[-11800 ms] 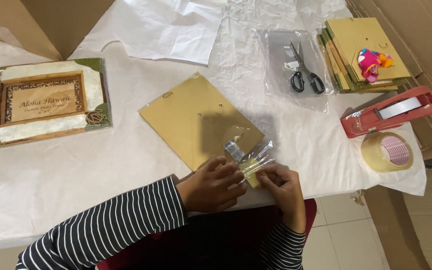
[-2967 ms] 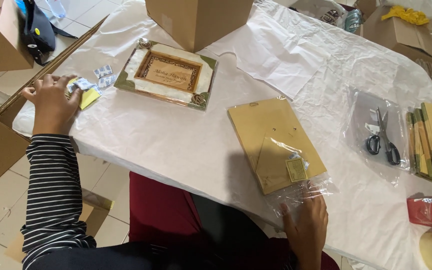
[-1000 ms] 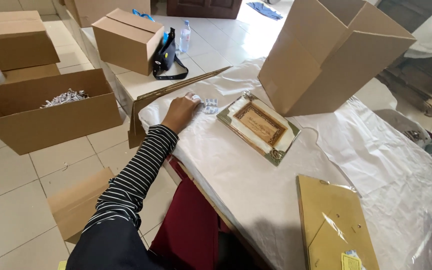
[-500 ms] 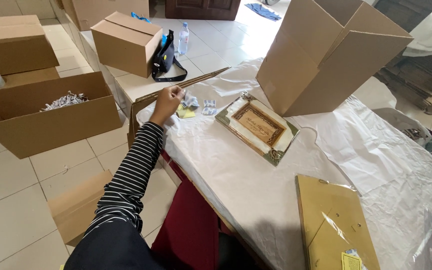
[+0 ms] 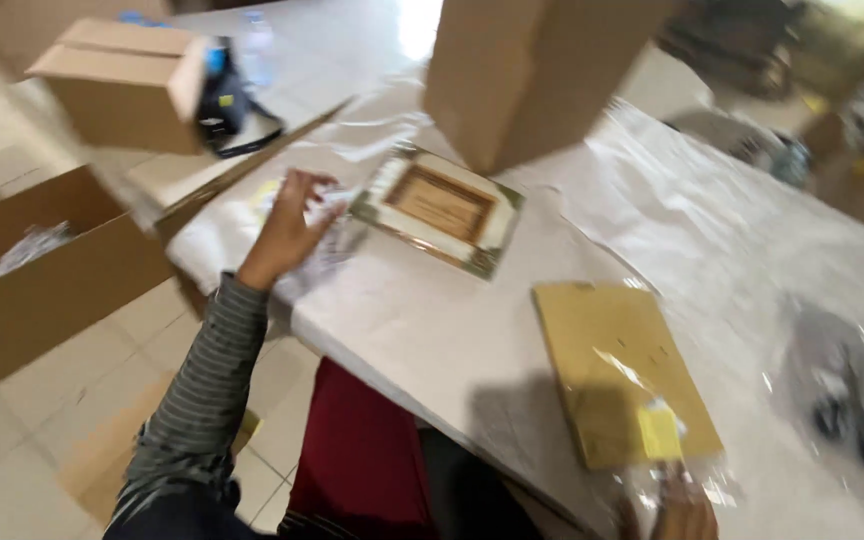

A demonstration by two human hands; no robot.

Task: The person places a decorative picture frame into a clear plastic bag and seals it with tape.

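The view is motion-blurred. My left hand [image 5: 287, 225] reaches out to the table's left corner with its fingers spread and nothing in it, just above some small clear packets [image 5: 330, 245]. Right of them lies a framed picture [image 5: 442, 205] with a pale ornate border. A tan backing board [image 5: 612, 365] lies nearer me. On its lower corner rests a clear plastic bag [image 5: 660, 435] holding a small yellow piece. My right hand [image 5: 682, 512], mostly cut off at the bottom edge, grips that bag.
A tall cardboard box [image 5: 522, 70] stands on the white-covered table [image 5: 422, 330] behind the picture. On the floor at left are an open box [image 5: 52, 280], a closed box [image 5: 122, 80] and a black bag [image 5: 222, 100]. Scissors in plastic [image 5: 842, 415] lie at right.
My left hand has lifted off the small packets at the table corner and opened its fingers. The camera has swung right, bringing the backing board and my right hand into view.
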